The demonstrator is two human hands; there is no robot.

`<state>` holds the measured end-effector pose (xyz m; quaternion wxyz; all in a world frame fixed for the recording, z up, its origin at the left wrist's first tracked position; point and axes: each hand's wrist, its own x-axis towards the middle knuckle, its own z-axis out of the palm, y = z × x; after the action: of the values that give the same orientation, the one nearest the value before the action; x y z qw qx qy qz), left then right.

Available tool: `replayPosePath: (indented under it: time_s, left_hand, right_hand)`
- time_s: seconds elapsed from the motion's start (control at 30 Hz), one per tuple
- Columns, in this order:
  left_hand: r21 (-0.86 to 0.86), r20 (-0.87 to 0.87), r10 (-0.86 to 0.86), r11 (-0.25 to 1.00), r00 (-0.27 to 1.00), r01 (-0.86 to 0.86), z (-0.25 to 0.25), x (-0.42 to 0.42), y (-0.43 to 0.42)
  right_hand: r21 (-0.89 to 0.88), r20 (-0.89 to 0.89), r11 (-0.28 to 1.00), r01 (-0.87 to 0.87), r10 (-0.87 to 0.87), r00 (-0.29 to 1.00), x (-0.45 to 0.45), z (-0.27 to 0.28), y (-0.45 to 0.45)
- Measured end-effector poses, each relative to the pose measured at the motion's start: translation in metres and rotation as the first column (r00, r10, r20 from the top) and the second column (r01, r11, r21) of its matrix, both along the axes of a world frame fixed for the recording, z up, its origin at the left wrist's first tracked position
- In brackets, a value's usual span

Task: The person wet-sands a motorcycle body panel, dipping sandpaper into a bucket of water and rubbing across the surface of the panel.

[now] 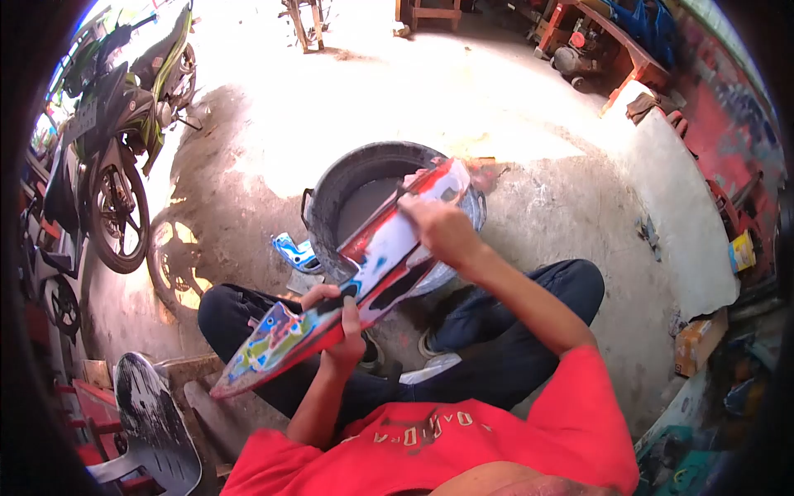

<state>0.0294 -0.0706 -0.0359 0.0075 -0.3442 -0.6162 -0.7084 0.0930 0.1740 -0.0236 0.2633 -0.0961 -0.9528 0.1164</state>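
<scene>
A long motorcycle fairing panel [385,244] lies slantwise above my crossed legs. Its surface is patchy white, red, black and blue, with green and yellow toward the pointed lower-left end. My left hand [341,331] grips its middle, thumb on top and fingers at the far edge. Against the wide upper part, my right hand [447,231] is closed and slightly blurred; whatever is under its fingers is hidden. That upper end is over a round dark tub [331,186] holding greyish liquid. A smaller blue-and-white piece [296,253] rests on the floor beside the tub.
Motorcycles [116,165] stand at the left. A worn chair [157,422] is at lower left. A pale sheet [674,198] lies along the right, near a cardboard box [700,342] and a yellow container [742,251]. A compressor-like machine [575,59] sits at the back right.
</scene>
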Motion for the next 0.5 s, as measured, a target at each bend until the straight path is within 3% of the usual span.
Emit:
replayPosePath:
  time_s: [0.1, 0.2, 0.3, 0.37, 0.4, 0.5]
  left_hand:
    - [-0.017, -0.120, 0.000, 1.000, 0.993, -0.002, -0.004, -0.003, 0.000]
    - [-0.057, -0.094, -0.007, 0.998, 0.996, 0.001, -0.005, -0.003, -0.003]
    - [-0.069, -0.091, -0.001, 0.998, 0.996, -0.005, 0.000, -0.001, -0.003]
    - [-0.040, -0.047, 0.013, 0.999, 0.999, -0.015, -0.002, 0.000, 0.001]
    - [-0.035, -0.022, 0.016, 0.999, 1.000, -0.017, -0.003, 0.000, -0.001]
    - [0.019, -0.021, 0.026, 1.000, 0.999, -0.025, -0.012, -0.002, 0.001]
  right_hand:
    - [-0.027, -0.095, 0.992, -0.122, 0.119, 0.988, 0.005, 0.026, -0.032]
    - [0.017, -0.216, 0.908, -0.418, 0.411, 0.886, 0.010, 0.046, -0.068]
    - [-0.104, -0.029, 0.973, -0.207, 0.206, 0.978, 0.007, 0.028, -0.017]
    - [-0.152, 0.160, 0.985, 0.085, -0.060, 0.985, 0.002, 0.019, 0.013]
    - [-0.126, 0.167, 0.988, 0.090, -0.068, 0.984, 0.003, 0.019, 0.012]
    - [-0.061, -0.101, 0.967, -0.248, 0.241, 0.965, 0.012, 0.036, -0.050]
